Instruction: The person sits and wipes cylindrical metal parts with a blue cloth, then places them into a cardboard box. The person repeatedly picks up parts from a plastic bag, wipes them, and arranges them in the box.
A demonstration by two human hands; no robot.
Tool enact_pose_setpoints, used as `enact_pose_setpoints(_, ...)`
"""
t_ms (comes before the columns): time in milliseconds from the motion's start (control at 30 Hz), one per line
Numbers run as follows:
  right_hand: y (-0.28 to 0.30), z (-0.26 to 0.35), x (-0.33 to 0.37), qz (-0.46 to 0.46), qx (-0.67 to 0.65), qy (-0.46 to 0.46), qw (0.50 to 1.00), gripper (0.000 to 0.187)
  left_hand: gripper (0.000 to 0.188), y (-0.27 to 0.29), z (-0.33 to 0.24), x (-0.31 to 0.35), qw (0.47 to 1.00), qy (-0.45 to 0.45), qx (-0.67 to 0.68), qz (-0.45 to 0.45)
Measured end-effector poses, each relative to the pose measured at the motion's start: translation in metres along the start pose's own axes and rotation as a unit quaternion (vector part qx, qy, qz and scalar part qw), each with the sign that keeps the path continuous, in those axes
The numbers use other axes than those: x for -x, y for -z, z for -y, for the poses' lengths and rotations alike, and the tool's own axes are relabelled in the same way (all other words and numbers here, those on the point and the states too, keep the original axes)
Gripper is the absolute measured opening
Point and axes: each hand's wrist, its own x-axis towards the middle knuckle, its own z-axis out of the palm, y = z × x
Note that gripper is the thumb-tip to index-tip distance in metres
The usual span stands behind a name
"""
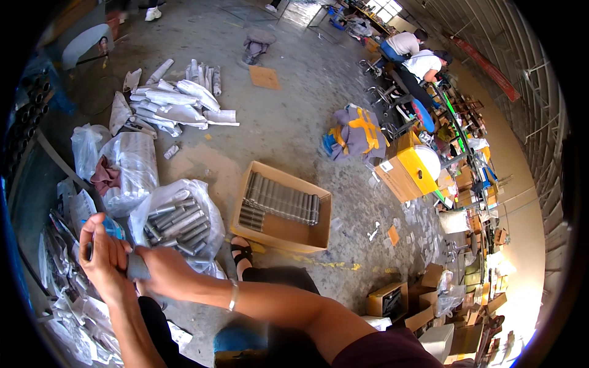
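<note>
Hands: together, low in front of the body, the right pressed in beside the left palm.
Left hand (105,260): raised, fingers bent — I can't tell whether it is clamped on anything.
Right hand (175,270): closed, as far as I can make out, on the grey piece.
Grey cylindrical piece (138,268): between the two hands, mostly hidden; perhaps a tube end.
Plastic bag (215,216): open just beyond the right hand, with loose metal tubes (183,224) inside.
Cardboard box (291,235): farther to the hands' right, bearing neatly lined tubes (282,199).
Wrapping sheets (83,316): heaped beside and below the left hand.
Step in hand: two-handed handling of one piece, I'd judge.
Next move: seems to call for steady support from both hands — the piece looks smooth.
</note>
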Motion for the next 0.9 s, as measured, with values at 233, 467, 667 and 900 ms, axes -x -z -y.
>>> enact_pose_setpoints(233, 0.009, -0.008, -0.012, 0.089, -0.076, -0.025, 0.993, 0.028, 0.052, 0.003, -0.004, -0.005, 0.983, 0.001, 0.111, 0.146)
enact_pose_setpoints(467, 0.009, 0.001, -0.003, 0.309, -0.337, -0.062, 0.887, 0.037, 0.044, 0.029, -0.010, -0.006, 0.886, 0.057, 0.331, 0.321)
enact_pose_setpoints(667, 0.024, 0.008, -0.008, 0.204, -0.296, -0.078, 0.930, 0.054, 0.028, 0.012, -0.012, -0.007, 0.986, 0.014, 0.147, 0.076)
enact_pose_setpoints(900, -0.007, -0.004, -0.004, -0.002, 0.119, -0.070, 0.990, 0.038, 0.019, 0.009, 0.007, -0.010, 0.996, 0.014, 0.033, -0.084)
